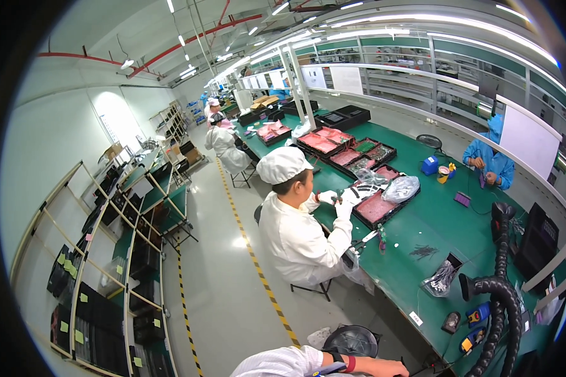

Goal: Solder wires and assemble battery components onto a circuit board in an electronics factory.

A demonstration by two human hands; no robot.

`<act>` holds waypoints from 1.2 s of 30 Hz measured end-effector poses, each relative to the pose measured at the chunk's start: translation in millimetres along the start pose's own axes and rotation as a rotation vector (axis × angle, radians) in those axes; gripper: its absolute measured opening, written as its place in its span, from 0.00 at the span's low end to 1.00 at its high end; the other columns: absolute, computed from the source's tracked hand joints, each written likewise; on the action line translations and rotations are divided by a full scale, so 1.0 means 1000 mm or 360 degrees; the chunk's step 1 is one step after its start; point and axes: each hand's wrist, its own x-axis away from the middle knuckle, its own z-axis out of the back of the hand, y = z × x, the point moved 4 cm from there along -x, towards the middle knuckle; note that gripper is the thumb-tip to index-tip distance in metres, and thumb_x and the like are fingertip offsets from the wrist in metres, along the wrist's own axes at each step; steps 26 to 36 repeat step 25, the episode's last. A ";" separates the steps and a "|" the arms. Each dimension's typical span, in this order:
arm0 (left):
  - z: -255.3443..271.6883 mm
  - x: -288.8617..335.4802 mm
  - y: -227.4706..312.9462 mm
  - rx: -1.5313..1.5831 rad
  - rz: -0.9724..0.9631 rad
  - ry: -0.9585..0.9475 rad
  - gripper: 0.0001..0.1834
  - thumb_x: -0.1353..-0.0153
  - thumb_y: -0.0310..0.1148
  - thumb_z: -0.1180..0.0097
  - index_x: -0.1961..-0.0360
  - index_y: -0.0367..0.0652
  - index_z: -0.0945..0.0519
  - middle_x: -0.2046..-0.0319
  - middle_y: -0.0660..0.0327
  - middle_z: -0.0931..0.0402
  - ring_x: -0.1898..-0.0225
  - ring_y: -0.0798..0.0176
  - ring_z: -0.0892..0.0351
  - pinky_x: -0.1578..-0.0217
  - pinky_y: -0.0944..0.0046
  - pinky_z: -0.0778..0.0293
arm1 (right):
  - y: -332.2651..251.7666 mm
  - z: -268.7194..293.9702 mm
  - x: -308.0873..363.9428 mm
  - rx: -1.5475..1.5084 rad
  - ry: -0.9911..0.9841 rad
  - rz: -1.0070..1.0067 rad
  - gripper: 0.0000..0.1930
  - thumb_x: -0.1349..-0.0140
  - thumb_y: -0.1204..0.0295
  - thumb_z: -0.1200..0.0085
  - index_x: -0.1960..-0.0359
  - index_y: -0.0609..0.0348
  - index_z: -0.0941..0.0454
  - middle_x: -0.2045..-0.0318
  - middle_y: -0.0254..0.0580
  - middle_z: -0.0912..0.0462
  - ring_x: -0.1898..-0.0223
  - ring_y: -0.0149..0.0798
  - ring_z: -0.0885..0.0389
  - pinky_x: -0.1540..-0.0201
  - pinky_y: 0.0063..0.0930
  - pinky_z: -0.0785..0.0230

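- The green workbench (434, 239) is the largest thing. It runs from the lower right corner away to the upper middle of the view.
- A metal shelving rack (107, 270) with dark trays and yellow-green tags stands well apart from the workbench, across the grey floor on the far left.
- A yellow and black floor line (258, 264) runs along the aisle between the rack and the workbench.
- A co-worker in a white coat and cap (295, 232) sits at the near edge of the workbench. Both gloved hands are raised over a red tray (376, 207).
- A black ribbed extraction hose (500, 295) curves up from the workbench at its near right end.
- A person in a blue coat (487, 160) sits at the far side of the workbench, opposite the co-worker in white.
- A crumpled clear plastic bag (401, 187) lies on the workbench just beside the red tray.
- A round black disc (351, 340) sits low at the near edge of the workbench, by the bottom of the view.
- The person's own left hand (387, 367), white-sleeved with a red wristband, lies just below that disc at the picture's lower edge. I cannot tell whether its fingers are apart or together, or whether it touches the disc.
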 end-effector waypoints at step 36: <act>-0.011 -0.005 0.008 -0.0811 -0.0308 -0.0278 0.09 0.53 0.28 0.35 0.72 0.33 0.19 0.56 0.53 0.26 0.47 0.49 0.29 0.62 0.51 0.23 | -0.036 0.075 0.000 -0.0398 0.0100 -0.0883 0.18 0.38 0.67 0.37 0.50 0.65 0.15 0.54 0.65 0.15 0.52 0.55 0.12 0.50 0.40 0.22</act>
